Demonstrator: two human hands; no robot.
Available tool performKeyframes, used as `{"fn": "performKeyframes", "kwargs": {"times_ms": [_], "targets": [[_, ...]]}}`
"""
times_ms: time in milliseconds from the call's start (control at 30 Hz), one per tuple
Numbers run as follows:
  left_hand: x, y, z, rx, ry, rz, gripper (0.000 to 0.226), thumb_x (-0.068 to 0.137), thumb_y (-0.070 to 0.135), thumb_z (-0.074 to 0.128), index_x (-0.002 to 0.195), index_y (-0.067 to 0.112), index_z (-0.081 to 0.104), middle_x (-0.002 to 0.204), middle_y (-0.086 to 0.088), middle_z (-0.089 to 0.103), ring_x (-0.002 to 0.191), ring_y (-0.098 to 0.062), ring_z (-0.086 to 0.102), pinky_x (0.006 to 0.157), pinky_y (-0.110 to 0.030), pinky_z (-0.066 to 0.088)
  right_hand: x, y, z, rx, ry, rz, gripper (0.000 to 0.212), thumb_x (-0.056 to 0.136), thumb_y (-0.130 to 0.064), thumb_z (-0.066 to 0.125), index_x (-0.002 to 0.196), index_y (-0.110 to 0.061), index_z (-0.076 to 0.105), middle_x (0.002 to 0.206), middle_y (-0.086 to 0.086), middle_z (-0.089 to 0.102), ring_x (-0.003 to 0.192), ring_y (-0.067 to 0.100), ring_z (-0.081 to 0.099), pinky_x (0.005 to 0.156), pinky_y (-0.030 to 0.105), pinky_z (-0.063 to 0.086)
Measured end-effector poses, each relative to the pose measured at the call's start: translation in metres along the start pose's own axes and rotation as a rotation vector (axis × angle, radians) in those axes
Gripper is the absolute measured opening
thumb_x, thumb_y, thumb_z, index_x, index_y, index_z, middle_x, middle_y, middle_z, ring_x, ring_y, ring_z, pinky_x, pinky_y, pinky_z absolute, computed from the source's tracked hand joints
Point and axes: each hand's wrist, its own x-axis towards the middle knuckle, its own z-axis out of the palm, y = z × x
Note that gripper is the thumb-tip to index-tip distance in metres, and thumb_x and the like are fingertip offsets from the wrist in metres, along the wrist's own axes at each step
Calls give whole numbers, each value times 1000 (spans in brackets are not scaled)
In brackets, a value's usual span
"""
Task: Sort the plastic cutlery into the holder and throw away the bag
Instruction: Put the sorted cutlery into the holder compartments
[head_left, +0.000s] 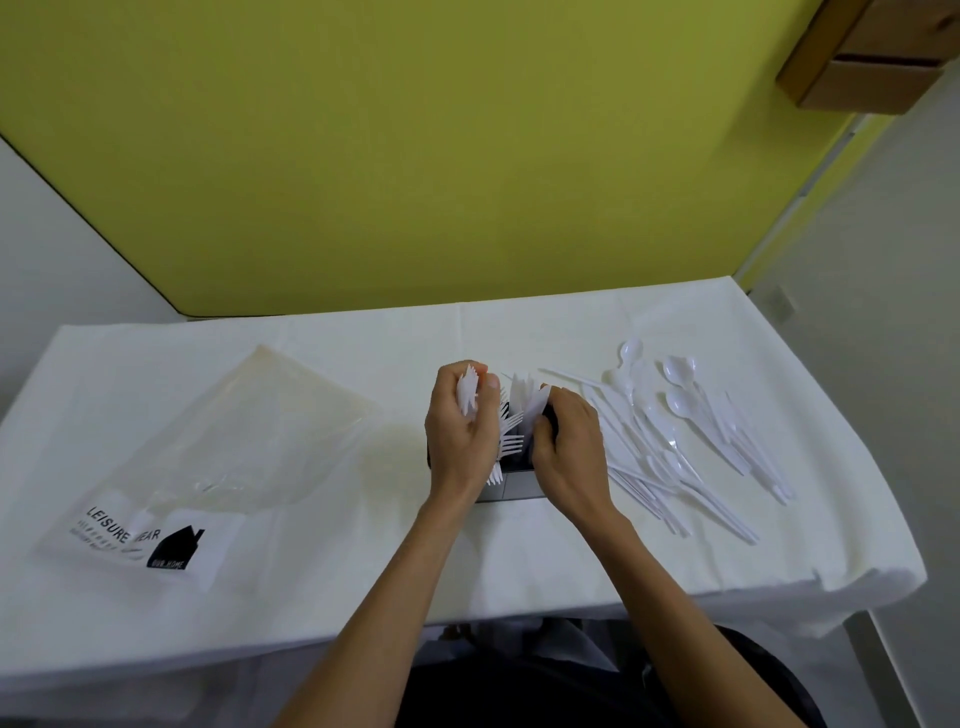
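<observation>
Left hand closed on a bunch of forks, tines up, held over the left side of the holder. Right hand at the holder's right side, fingers curled around white pieces standing there; probably knives, though too blurred to say for sure. More forks already upright in the middle, tines fanned. Holder dark, mostly hidden between the two hands, only its near wall and a pale front compartment showing.

Spoons and other long white pieces scattered loose on the table just right of the holder, none sorted yet. Bag flat and apparently empty well to the left, printed end nearest the body, not yet thrown away.

By the look of it, roughly halfway: forks going in, spoons and bag left.

Risks from here:
- Holder tipping, with both hands pressing from opposite sides and tall light pieces making it top-heavy.
- Fork bunch splaying on release, tines catching those already standing and dragging some out.
- Mixing kinds, since compartment walls are hidden under the hands and the drop is partly blind.
- Right forearm sweeping the loose pile off the right table edge when reaching back.
- Bag sliding off the cloth, being light and slick, if brushed.
</observation>
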Motion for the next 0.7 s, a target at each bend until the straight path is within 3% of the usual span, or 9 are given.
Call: {"fn": "performKeyframes", "kwargs": {"times_ms": [100,200,300,400,467,533,633,700], "targets": [[-7,-11,-8,198,-104,185,22,96,32,60,114,21,63,118,11,63,116,-2,56,99,-33,48,0,2,1,28,-6,8,18,82,-2,42,73,-17,42,70,-5,47,71,21,45,65,27,31],[-16,-16,-15,317,-256,315,35,99,27,59,130,11,59,133,3,59,123,14,40,105,-11,31,2,1,1,50,-11,19,19,83,-2,42,72,-18,42,69,-6,47,70,21,46,65,26,31],[-22,-14,-17,357,-310,308,50,100,30,55,143,6,47,145,-1,49,129,9,34,105,0,19,2,0,0,56,-11,9,20,83,-4,42,72,-19,41,67,-8,45,69,20,44,65,25,28],[-20,-14,-12,392,-304,303,56,103,37,46,150,8,38,154,2,38,142,0,28,113,-7,19,2,-2,1,77,-18,16,19,85,-5,42,71,-18,43,68,-6,47,69,20,46,63,29,33],[-16,-19,-6,450,-328,306,52,105,34,39,153,13,36,159,1,32,149,-8,25,119,-20,24,1,-3,-1,103,-36,27,20,87,-4,40,72,-17,45,69,-5,49,70,21,48,63,33,38],[-12,-24,-4,509,-342,311,50,107,31,35,154,15,35,161,-1,30,150,-12,24,121,-33,28,0,-8,-8,149,-63,32,25,89,0,38,79,-19,51,76,-6,55,74,17,52,67,28,41],[-13,-21,-7,539,-344,311,53,105,37,34,154,16,34,162,-1,27,151,-13,19,121,-35,26,-5,-4,-27,179,-64,154,37,98,-1,38,117,-20,64,115,-11,66,108,6,57,94,17,42],[-16,-12,-8,529,-336,305,57,103,44,36,153,15,36,162,0,26,152,-11,16,120,-31,23,-8,10,-43,198,5,265,40,101,-4,39,129,-20,61,130,-12,62,123,3,52,106,20,38]]}}
